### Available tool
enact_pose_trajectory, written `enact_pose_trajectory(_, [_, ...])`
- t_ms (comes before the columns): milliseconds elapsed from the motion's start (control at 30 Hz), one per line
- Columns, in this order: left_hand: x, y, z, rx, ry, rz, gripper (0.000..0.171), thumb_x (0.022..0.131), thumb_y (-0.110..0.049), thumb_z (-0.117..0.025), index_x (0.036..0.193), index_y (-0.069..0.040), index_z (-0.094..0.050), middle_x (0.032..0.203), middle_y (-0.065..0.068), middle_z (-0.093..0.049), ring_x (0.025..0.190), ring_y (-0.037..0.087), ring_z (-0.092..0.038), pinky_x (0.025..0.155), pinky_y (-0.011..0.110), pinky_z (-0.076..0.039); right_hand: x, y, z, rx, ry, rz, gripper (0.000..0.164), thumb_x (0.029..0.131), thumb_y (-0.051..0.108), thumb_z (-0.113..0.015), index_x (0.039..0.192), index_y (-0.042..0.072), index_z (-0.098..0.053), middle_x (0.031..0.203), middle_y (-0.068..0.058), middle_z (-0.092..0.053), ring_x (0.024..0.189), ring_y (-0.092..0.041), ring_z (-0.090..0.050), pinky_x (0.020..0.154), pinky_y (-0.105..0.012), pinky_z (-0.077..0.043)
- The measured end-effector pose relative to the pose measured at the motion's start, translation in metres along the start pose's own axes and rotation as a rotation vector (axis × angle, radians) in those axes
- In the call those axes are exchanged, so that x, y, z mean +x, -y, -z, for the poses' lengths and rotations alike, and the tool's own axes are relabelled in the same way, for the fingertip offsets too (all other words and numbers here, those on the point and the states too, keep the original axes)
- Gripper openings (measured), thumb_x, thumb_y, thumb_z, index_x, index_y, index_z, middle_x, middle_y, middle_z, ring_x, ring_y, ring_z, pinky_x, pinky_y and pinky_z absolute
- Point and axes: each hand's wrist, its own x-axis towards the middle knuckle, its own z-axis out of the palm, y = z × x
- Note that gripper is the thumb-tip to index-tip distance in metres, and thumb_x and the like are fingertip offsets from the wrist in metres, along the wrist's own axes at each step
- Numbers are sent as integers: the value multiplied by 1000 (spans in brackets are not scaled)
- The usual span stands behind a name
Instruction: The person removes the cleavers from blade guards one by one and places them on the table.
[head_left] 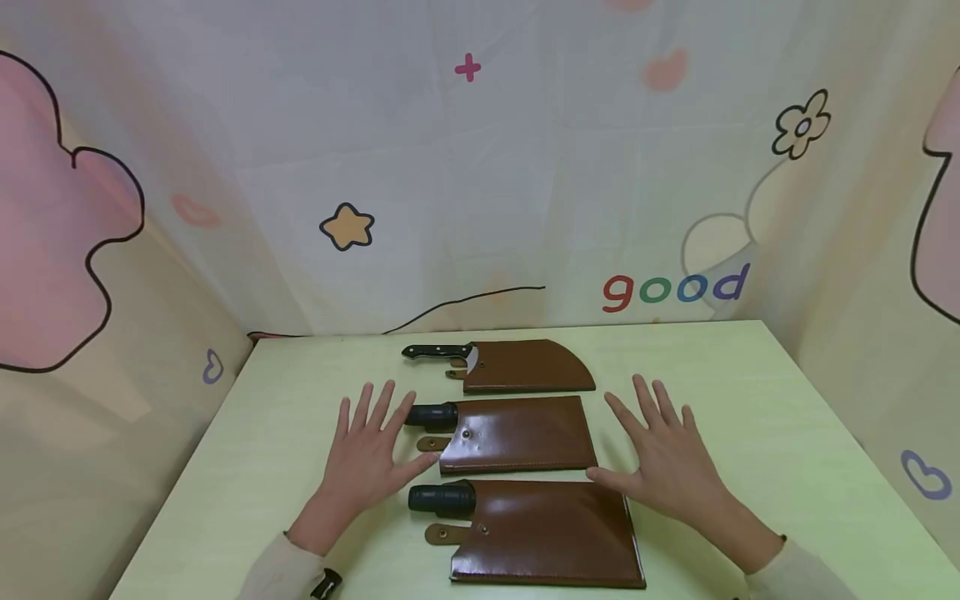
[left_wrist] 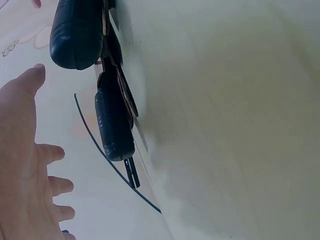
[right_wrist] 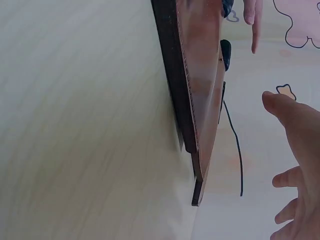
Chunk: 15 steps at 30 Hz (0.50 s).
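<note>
Three knives in brown leather sheaths lie in a column on the table, handles to the left. The far knife (head_left: pixel 528 367) has a black riveted handle and a sheath with a curved tip. Below it, the middle cleaver (head_left: pixel 525 433) and the near cleaver (head_left: pixel 555 533) have thick black handles and squarer sheaths, each with a snap strap. My left hand (head_left: pixel 367 458) is spread with straight fingers beside the middle cleaver's handle (left_wrist: pixel 115 120), overlapping it in the head view. My right hand (head_left: pixel 667 458), also spread, hovers by the sheaths' right ends. Both hands hold nothing.
The pale green table (head_left: pixel 780 433) reaches back to a printed cloth (head_left: pixel 420 150) with a star, flower and the word "good". Cloth walls (head_left: pixel 847 275) stand at both sides. A dark band (head_left: pixel 327 583) sits at the left sleeve.
</note>
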Motion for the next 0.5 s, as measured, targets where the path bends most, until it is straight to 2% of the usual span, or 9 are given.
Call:
enact_pose_trajectory(167, [-5, -4, 1, 10, 3, -4, 95, 87, -80, -53, 160, -21, -37, 168, 13, -25, 156, 39, -11, 121, 64, -8, -4, 4, 5, 6, 13, 0, 106, 77, 84, -63, 156, 17, -43, 165, -26, -23, 150, -51, -22, 107, -77, -26])
enact_pose_trajectory(500, [-17, -13, 3, 16, -32, -47, 94, 87, -79, -53, 159, -18, -40, 167, 13, -29, 155, 40, -16, 120, 64, -9, -10, 16, 6, 46, 45, 21, 108, 75, 86, -63, 156, 18, -43, 165, -24, -24, 151, -49, -21, 109, -76, -25])
